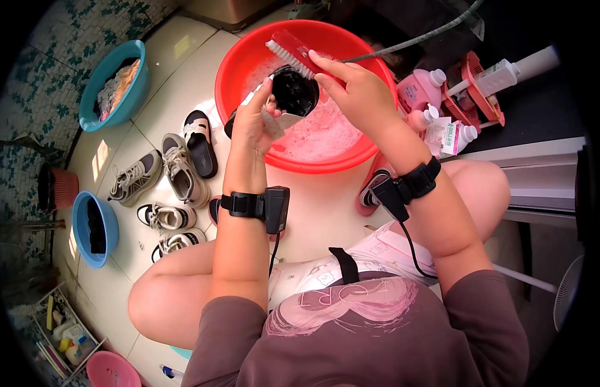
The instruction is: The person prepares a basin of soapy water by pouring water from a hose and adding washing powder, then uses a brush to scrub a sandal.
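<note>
My left hand (256, 116) grips a slide sandal with a pale strap and a black sole (296, 92), held up over a red plastic basin (324, 167). Pink-looking suds (324, 133) fill the bottom of the basin. In my right hand (350, 87) is a scrubbing brush (300, 53) with a red back and white bristles. Its bristles face the sandal's black part; whether they touch it I cannot tell. A similar black slide with a pale strap (202, 147) lies on the tiles left of the basin.
Several sneakers (181, 169) stand on the tiled floor at left, with a teal basin (140, 87) of clothes and a blue basin (114, 222) beyond. Bottles (421, 87) and a pink rack (474, 72) stand at right. A grey hose (416, 41) runs into the red basin.
</note>
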`<state>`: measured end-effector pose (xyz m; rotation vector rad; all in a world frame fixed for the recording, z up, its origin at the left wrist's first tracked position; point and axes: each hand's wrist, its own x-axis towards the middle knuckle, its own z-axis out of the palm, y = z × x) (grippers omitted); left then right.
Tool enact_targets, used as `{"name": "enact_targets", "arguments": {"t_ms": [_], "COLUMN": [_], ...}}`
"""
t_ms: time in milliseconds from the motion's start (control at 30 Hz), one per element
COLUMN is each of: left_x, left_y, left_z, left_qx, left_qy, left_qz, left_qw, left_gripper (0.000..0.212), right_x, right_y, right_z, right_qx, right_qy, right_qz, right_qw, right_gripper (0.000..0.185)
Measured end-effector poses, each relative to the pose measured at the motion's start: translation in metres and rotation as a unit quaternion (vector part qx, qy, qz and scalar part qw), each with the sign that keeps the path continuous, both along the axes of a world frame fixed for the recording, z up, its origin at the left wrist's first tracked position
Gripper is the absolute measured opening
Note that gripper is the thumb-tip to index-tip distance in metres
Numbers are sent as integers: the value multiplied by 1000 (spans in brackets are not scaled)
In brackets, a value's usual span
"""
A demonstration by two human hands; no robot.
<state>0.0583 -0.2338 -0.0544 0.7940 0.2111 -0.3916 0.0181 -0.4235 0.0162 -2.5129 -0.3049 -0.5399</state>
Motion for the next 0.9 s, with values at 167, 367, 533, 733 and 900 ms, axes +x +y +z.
{"name": "enact_targets", "arguments": {"t_ms": [167,367,533,733,900], "left_x": [5,40,39,38,5], "left_y": [16,64,70,61,38], "left_z": [13,-60,-83,-60,-13], "left_qx": [-108,-215,-298,-277,-201], "left_qy": [144,220,260,336,399], "left_qz": [156,216,319,330,265], "left_qw": [971,927,861,838,855], "left_gripper": [28,34,35,40,39], "right_x": [-33,-41,-77,-63,-5], "right_y": [-15,15,36,77,89], "right_z": [-37,-84,-68,-76,-114], "right_qx": [153,155,-121,-185,-131], "right_qy": [211,222,262,267,292], "right_qz": [-24,0,44,91,55], "right_qw": [965,963,956,941,946], "right_gripper": [40,43,45,46,40]}}
